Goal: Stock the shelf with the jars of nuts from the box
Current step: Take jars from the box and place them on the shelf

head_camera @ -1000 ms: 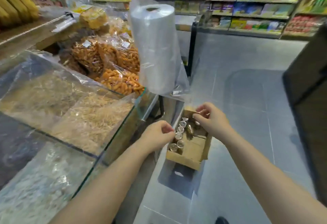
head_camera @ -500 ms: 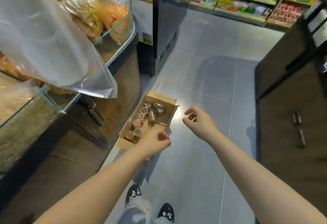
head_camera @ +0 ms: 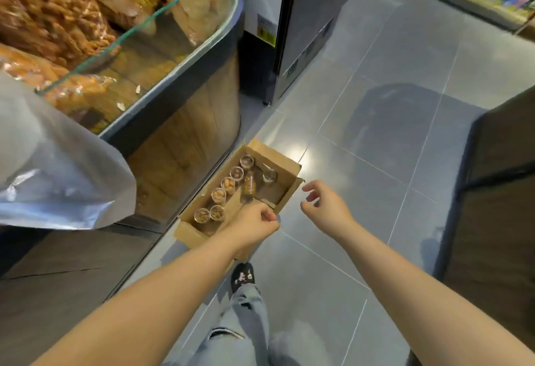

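now — left hand [head_camera: 254, 221] fisted over box [head_camera: 273, 153] (jars [head_camera: 228, 184] inside), right hand [head_camera: 324, 206] loose

The brown cardboard box [head_camera: 289, 189] is matt, rough paper board. The small clear jars [head_camera: 217, 194] in it look like smooth, glossy plastic. The grey tiled floor [head_camera: 376, 140] is polished, with a bright glare at 1 o'clock from the box. At 10 o'clock, the clear glass pane [head_camera: 173, 47] is shiny and the wood-grain panel [head_camera: 185, 145] has a soft sheen. At 9 o'clock, the thin transparent plastic film [head_camera: 58, 180] is glossy and wrinkled.

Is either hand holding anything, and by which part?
Nothing that shows: right hand open beside the box, left hand curled, empty, above it.
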The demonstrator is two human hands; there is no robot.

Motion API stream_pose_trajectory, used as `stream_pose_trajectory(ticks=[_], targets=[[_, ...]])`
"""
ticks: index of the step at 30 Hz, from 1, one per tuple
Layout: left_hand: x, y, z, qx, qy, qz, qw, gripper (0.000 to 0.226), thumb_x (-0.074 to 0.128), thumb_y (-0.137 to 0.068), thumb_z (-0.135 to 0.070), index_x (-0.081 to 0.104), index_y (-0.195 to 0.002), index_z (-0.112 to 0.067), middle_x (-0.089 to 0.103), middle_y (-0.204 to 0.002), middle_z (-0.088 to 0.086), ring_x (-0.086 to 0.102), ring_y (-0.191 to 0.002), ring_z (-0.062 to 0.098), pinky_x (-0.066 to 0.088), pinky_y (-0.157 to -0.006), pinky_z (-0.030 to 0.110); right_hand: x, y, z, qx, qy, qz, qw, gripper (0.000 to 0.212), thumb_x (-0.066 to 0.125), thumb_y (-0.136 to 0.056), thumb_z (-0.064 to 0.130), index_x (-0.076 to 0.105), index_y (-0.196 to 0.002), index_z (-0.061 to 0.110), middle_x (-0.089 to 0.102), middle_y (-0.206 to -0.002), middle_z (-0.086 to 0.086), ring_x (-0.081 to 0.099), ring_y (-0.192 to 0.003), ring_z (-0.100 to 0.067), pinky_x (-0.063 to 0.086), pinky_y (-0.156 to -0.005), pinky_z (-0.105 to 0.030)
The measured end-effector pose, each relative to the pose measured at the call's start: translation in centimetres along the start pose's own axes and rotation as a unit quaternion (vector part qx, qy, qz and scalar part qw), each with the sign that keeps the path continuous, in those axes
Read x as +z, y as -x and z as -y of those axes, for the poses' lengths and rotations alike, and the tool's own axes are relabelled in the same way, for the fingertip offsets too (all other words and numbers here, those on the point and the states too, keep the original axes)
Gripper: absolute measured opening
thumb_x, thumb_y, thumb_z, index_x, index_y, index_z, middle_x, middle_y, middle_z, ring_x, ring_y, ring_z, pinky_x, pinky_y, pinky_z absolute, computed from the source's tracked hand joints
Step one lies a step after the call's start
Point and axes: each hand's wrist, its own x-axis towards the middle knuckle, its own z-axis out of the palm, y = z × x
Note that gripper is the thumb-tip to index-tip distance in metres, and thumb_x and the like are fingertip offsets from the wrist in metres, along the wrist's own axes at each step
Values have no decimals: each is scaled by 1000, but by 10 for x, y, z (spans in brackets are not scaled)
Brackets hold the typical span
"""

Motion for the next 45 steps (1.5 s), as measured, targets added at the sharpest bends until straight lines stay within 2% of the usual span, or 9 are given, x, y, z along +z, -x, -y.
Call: stream_pose_trajectory(ticks=[5, 10, 13, 18, 22, 27, 33, 39, 45], targets=[[4, -76, 14, -73, 31, -29, 996, 12, 61, -81, -28, 63, -93, -26, 64, -94, -8, 59, -88, 12, 49, -77, 27, 10, -91, -23, 3, 16, 60, 998, 30, 56, -89, 22, 50, -118, 22, 52, -103, 5, 53, -88, -15, 47, -70, -29], [17, -141, 64, -221, 93, -71, 968, 23, 64, -82, -28, 54, -103, -25, 65, -106, 3, 60, -95, 21, 49, -86, 32, 36, -174, -51, -43, 92, 148, 984, 26, 59, -85, 18, 50, -109, 18, 50, -95, 3, 47, -80, -16, 34, -54, -26], [28, -177, 94, -271, 124, -116, 948, 34, 62, -86, -27, 53, -117, -18, 58, -107, 1, 57, -104, 24, 45, -85, 29, 65, -220, -71, -35, 108, 187, 976, 23, 60, -82, 16, 48, -102, 17, 54, -93, -2, 51, -80, -21, 40, -59, -31], [62, -236, 149, -344, 192, -211, 895, 45, 65, -86, -28, 49, -127, -17, 61, -109, 4, 56, -94, 22, 43, -77, 29, 133, -283, -109, 7, 78, 212, 974, 30, 60, -85, 14, 46, -111, 14, 53, -109, -6, 50, -88, -22, 36, -69, -27], [86, -282, 208, -376, 143, -252, 880, 57, 68, -84, -27, 42, -134, -21, 57, -105, 3, 56, -98, 23, 46, -83, 34, 193, -325, -143, -31, 115, 227, 967, 35, 60, -86, 11, 44, -116, 17, 48, -117, -8, 53, -100, -28, 36, -73, -27], [95, -346, 296, -358, -49, -295, 884, 79, 74, -77, -29, 32, -143, -20, 41, -138, 14, 41, -125, 34, 41, -100, 49, 260, -377, -189, -106, 197, 251, 942, 51, 60, -87, 16, 37, -133, 20, 43, -128, -7, 57, -100, -28, 40, -68, -29], [117, -381, 356, -345, -205, -244, 883, 93, 74, -75, -34, 21, -149, -15, 31, -140, 18, 34, -124, 38, 35, -99, 46, 309, -431, -216, -228, 339, 215, 887, 62, 60, -86, 18, 30, -140, 19, 35, -137, -11, 53, -109, -34, 39, -67, -31], [119, -383, 381, -315, -249, -255, 879, 74, 71, -76, -33, 35, -139, -15, 32, -139, 15, 31, -127, 36, 26, -102, 46, 328, -468, -223, -275, 500, 205, 795, 82, 52, -88, 7, 5, -151, 29, 14, -152, -12, 45, -121, -35, 48, -79, -39], [121, -367, 363, -280, -180, -254, 908, 68, 68, -73, -44, 40, -130, -18, 46, -132, 4, 37, -127, 25, 23, -109, 39, 330, -471, -204, -304, 584, 216, 721, 75, 62, -84, 16, 18, -144, 22, 38, -131, -13, 48, -118, -31, 46, -83, -38]])
